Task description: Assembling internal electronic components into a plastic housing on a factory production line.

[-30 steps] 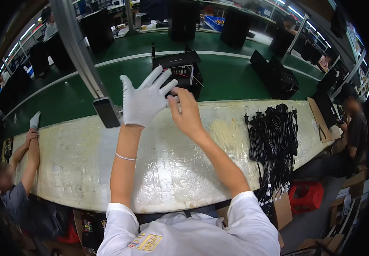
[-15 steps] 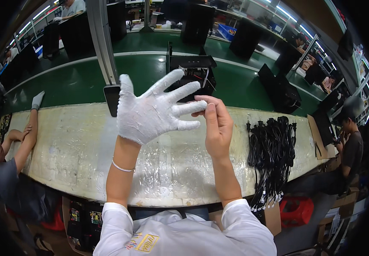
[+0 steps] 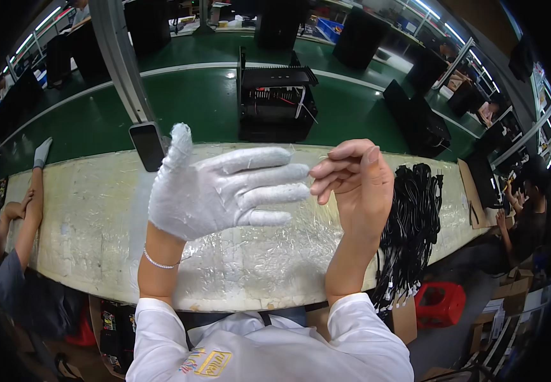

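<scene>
My left hand (image 3: pixel 224 188) wears a white knit glove (image 3: pixel 183 204) and is held up over the table, its fingers stretched out to the right and the thumb pointing up. Bare and loosely bent, my right hand (image 3: pixel 364 184) hangs beside the gloved fingertips. Its fingers are apart with nothing between them, and whether they touch the glove is hard to tell. To the right of it lies a heap of black power cords (image 3: pixel 415 210) with white connectors.
A phone (image 3: pixel 147 146) leans by a metal post (image 3: pixel 113 57). The film-covered table (image 3: pixel 237 267) borders a green conveyor (image 3: pixel 186 95) carrying an open black case (image 3: pixel 275 105). People sit at both sides. A red stool (image 3: pixel 439 304) stands at lower right.
My right hand has let go of a gloved fingertip and moved right, its fingers opening. The left hand's spread fingers have drawn closer together. The view has shifted slightly.
</scene>
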Demonstrator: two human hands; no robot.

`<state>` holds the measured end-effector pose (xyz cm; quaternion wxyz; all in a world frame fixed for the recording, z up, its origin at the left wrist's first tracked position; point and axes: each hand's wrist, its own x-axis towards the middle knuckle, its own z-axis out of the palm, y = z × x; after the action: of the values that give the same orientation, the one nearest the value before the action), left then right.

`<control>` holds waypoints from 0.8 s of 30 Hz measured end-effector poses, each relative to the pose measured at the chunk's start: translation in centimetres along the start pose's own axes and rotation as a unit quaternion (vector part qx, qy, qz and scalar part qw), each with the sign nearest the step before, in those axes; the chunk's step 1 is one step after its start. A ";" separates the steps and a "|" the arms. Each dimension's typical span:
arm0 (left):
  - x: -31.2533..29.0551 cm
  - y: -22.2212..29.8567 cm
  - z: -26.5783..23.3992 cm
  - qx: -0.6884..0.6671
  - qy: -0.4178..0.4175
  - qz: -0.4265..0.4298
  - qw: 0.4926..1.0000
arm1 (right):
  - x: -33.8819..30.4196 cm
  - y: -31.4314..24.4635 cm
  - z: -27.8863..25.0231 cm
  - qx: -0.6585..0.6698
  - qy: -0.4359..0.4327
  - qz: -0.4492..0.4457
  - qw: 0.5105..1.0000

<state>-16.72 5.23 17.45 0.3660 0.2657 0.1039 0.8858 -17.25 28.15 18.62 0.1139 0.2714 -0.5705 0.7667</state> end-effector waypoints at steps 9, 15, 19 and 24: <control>0.7 -0.4 -0.6 -0.050 0.028 -0.002 0.998 | -0.1 -0.9 -1.3 -0.034 -0.024 0.003 0.999; 0.6 -0.3 -0.7 -0.046 0.051 0.007 0.998 | 0.0 -1.3 -0.7 -0.044 -0.059 0.035 0.997; 0.5 -0.2 -0.7 -0.049 0.069 0.010 0.996 | 0.0 -1.1 -1.0 -0.031 -0.064 0.031 0.997; 0.5 -0.1 -0.4 0.031 0.097 0.025 0.994 | 0.1 -1.1 -0.7 -0.041 -0.061 0.042 0.996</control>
<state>-17.18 5.67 17.25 0.3232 0.1921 0.1595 0.9128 -17.01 29.15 19.42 0.0579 0.2883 -0.6180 0.7291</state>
